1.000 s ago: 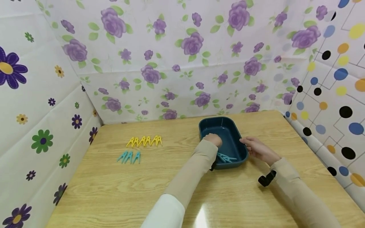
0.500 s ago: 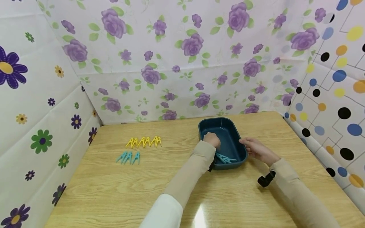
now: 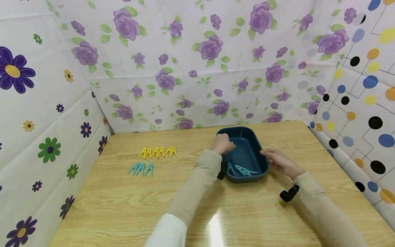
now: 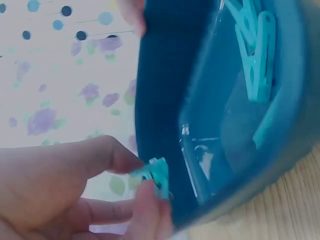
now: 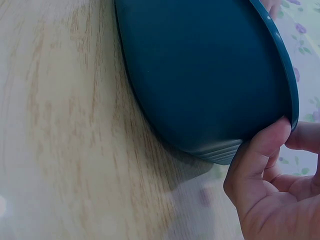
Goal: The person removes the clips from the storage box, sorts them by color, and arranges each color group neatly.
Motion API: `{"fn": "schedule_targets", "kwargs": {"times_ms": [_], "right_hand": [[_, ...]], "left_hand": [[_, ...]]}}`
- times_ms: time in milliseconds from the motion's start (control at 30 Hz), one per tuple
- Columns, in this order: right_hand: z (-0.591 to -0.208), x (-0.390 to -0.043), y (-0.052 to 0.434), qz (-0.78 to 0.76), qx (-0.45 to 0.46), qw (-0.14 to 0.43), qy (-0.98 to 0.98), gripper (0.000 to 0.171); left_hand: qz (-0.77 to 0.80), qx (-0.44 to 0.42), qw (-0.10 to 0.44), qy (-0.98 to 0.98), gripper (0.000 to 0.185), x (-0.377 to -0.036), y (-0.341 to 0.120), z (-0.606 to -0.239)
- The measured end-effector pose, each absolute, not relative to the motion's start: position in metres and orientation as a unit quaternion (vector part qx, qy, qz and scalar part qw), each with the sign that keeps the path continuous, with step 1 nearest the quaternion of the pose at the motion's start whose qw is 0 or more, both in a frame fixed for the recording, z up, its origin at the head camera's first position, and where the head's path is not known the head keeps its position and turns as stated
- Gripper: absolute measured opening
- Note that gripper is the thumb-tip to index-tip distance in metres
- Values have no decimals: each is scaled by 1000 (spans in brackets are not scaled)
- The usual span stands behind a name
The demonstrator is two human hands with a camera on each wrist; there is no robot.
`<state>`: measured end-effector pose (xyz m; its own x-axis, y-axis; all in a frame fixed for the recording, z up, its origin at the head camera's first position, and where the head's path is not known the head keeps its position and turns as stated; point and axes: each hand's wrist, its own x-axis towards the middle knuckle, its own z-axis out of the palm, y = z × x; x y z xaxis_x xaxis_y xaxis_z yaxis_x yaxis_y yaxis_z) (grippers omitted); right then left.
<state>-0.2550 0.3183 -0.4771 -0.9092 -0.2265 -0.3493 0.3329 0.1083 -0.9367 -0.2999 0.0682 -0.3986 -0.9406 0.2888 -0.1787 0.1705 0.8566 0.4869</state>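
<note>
While pinched (image 4: 155,176), tray rim (image 3: 257,141) beside.

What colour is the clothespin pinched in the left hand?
Light teal clothespin, clearest in the left wrist view.

A row of yellow clothespins (image 3: 157,152) lies on the wooden table (image 3: 123,206), well out to the left of the left hand (image 3: 223,144). A shorter row of teal clothespins (image 3: 140,169) lies just in front of it, a little further left and nearer the person. Both rows are well apart from the hand. Beyond the left hand rises a back wall (image 3: 185,68) papered with purple roses and green leaves. Far to its left stands a side wall (image 3: 37,103) with scattered flowers in purple, green and yellow. To the right of the right hand (image 3: 277,161) stands a wall (image 3: 364,103) of coloured dots joined by thin lines. A patch of glare (image 3: 216,230) shines on the tabletop, nearer the person than both hands.
</note>
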Motion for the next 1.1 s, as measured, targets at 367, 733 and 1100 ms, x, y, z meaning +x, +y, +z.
{"fn": "schedule_targets", "kwargs": {"times_ms": [367, 733, 1100], "right_hand": [[-476, -258, 319, -661, 32, 208, 720, 34], [-481, -256, 317, -659, 28, 213, 720, 37], [-480, -256, 319, -661, 24, 220, 717, 53]], "left_hand": [[385, 117, 17, 915, 27, -308, 8, -404], [435, 95, -56, 894, 23, -303, -79, -411], [397, 36, -88, 913, 27, -267, -148, -420]]}}
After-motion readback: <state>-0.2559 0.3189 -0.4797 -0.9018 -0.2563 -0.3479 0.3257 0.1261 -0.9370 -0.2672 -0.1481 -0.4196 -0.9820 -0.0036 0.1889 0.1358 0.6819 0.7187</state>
